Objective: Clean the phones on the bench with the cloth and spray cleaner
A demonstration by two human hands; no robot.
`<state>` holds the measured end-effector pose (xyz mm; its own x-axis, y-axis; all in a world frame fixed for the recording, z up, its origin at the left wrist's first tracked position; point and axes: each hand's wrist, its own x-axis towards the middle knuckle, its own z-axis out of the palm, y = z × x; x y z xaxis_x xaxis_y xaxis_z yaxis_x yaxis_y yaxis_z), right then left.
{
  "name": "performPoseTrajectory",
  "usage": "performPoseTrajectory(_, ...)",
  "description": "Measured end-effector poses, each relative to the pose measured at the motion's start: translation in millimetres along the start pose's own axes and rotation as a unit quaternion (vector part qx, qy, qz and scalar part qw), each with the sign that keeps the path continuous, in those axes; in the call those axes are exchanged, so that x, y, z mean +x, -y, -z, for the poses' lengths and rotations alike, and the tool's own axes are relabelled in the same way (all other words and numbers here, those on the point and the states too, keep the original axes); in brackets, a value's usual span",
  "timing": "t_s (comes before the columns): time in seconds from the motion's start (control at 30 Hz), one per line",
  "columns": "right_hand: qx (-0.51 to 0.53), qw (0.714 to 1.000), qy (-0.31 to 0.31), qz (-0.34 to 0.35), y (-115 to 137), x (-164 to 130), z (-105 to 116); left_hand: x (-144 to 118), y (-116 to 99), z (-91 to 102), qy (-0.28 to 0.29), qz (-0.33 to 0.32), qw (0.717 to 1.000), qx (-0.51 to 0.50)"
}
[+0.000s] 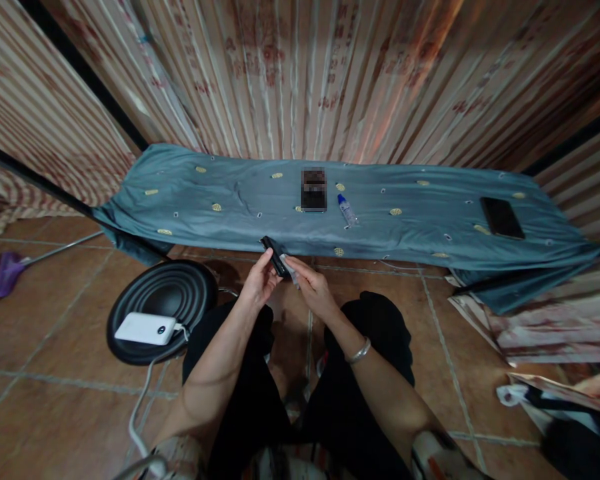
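My left hand (261, 279) is closed around the lower part of a slim, dark, rectangular object (275, 253), which tilts up toward the bench's front edge. What kind of object it is, I cannot tell. Against its right side, my right hand (311, 280) pinches a small pale piece (291, 269) that looks like a cloth or wipe. Both hands are above my knees, just short of the bench. Beyond them on the blue bench cover (245, 227) lie a small clear bottle with a blue cap (347, 212) and a dark, blurred-out item (314, 191).
A dark phone-like slab (502, 218) lies at the bench's right end. To my left, a round black stool (167, 287) bears a white power bank (145, 329) with a cable. A purple broom head (7, 275) rests on the tiled floor. Patterned curtains (300, 80) hang behind the bench.
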<state>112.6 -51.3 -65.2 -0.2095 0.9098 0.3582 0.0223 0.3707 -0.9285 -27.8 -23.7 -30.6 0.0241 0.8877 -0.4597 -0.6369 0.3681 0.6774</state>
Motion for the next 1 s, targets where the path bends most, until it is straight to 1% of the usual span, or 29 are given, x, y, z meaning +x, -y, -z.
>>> performPoseTrajectory(0.1, 0.010, 1.000, -0.019, -0.022, -0.8, 0.5, 0.4, -1.6, 2.6, -1.0, 0.013, -0.017, 1.000, 0.007)
performPoseTrajectory(0.2, 0.011, 0.998, -0.034, -0.042, -1.1, 1.3, 0.9, -3.0, 6.3, 0.6, 0.043, -0.015, 0.998, 0.033)
performPoseTrajectory(0.37, 0.008, 0.996, -0.057, -0.065, -5.4, 7.2, 6.3, -8.1, 11.5, 1.2, 0.094, 0.018, 0.993, 0.075)
performPoseTrajectory(0.5, 0.021, 0.994, -0.070, -0.080, -8.4, 13.1, 13.3, -11.3, 15.5, -1.9, 0.105, 0.044, 0.990, 0.086)
performPoseTrajectory(0.63, 0.041, 0.992, -0.077, -0.095, -9.1, 15.1, 15.7, -11.2, 17.5, -4.8, 0.098, 0.040, 0.991, 0.085)
performPoseTrajectory(0.73, 0.040, 0.992, -0.072, -0.095, -8.7, 13.2, 12.5, -10.3, 14.8, -5.9, 0.072, 0.036, 0.995, 0.063)
performPoseTrajectory(0.87, 0.006, 0.996, -0.059, -0.065, -5.1, 6.9, 5.7, -9.9, 9.4, -5.5, 0.043, 0.034, 0.998, 0.042)
performPoseTrajectory(1.0, -0.043, 0.997, -0.050, -0.026, 0.6, 2.6, 4.6, -11.3, 10.0, -4.2, 0.037, 0.035, 0.997, 0.050)
